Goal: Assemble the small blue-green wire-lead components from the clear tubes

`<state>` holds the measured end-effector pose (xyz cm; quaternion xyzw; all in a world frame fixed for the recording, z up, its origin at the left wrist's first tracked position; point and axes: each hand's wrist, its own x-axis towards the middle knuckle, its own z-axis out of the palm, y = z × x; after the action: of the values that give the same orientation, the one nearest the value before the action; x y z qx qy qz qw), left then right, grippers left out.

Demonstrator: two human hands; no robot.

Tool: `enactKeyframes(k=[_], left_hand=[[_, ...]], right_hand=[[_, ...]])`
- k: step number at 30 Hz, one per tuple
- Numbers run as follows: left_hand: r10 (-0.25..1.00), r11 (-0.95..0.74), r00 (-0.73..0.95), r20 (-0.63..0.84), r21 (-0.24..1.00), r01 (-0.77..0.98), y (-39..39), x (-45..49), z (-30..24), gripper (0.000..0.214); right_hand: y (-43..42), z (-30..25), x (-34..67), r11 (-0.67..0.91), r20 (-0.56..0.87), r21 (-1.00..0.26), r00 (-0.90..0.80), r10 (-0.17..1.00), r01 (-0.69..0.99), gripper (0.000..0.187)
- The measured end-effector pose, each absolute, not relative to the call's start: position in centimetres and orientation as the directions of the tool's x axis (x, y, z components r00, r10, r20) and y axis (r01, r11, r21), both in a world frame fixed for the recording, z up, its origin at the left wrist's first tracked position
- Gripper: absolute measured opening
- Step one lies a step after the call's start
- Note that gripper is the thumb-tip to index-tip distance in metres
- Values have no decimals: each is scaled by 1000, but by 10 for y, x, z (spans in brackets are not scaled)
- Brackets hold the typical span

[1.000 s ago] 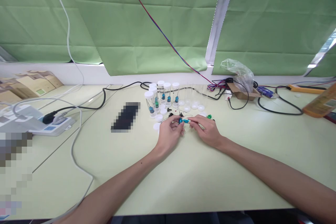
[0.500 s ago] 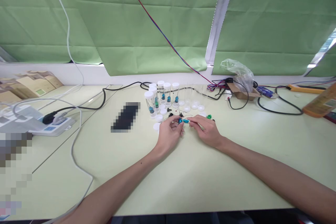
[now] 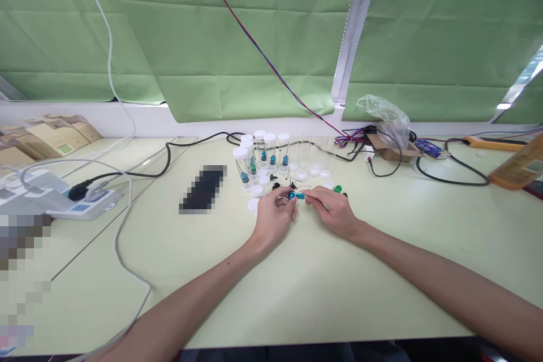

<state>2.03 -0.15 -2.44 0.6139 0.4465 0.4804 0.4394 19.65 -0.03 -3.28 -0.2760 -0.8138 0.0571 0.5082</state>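
My left hand (image 3: pixel 274 215) is closed on a small dark-blue part (image 3: pixel 291 195) with a thin wire or pin rising from it. My right hand (image 3: pixel 333 209) pinches a bright blue piece (image 3: pixel 300 195), its tip meeting the dark-blue part. Their exact kind is too small to make out. Just behind the fingers lie small black pieces (image 3: pixel 292 185) and thin wires. A green piece (image 3: pixel 337 188) sits beyond my right knuckles. Several clear tubes with white caps (image 3: pixel 270 150) stand at the back, with blue or green pieces inside.
Loose white caps (image 3: pixel 257 191) lie left of my hands; clear tubes without top caps (image 3: pixel 305 153) stand behind. A blurred dark rectangle (image 3: pixel 203 189) lies further left, near a power strip (image 3: pixel 85 206). At right are a cardboard box (image 3: pixel 392 150), a black cable (image 3: pixel 449 180) and an orange bottle (image 3: pixel 517 167).
Hardly anything differs. Both hands keep their place and grip, with at most a slight shift of the right fingers at the bright blue piece.
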Motion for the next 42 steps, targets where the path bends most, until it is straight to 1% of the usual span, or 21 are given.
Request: enactKeyframes(k=[9, 30, 42], left_hand=[[971, -214, 137, 194, 966, 148, -1, 21, -25, 26], [970, -217, 133, 201, 969, 115, -3, 20, -22, 28], [975, -189, 136, 178, 979, 75, -4, 21, -20, 28]], right_hand=[[1, -35, 196, 840, 801, -371, -320, 505, 397, 25], [0, -34, 196, 809, 795, -402, -275, 541, 429, 22], [-2, -32, 197, 813, 790, -397, -291, 539, 426, 23]])
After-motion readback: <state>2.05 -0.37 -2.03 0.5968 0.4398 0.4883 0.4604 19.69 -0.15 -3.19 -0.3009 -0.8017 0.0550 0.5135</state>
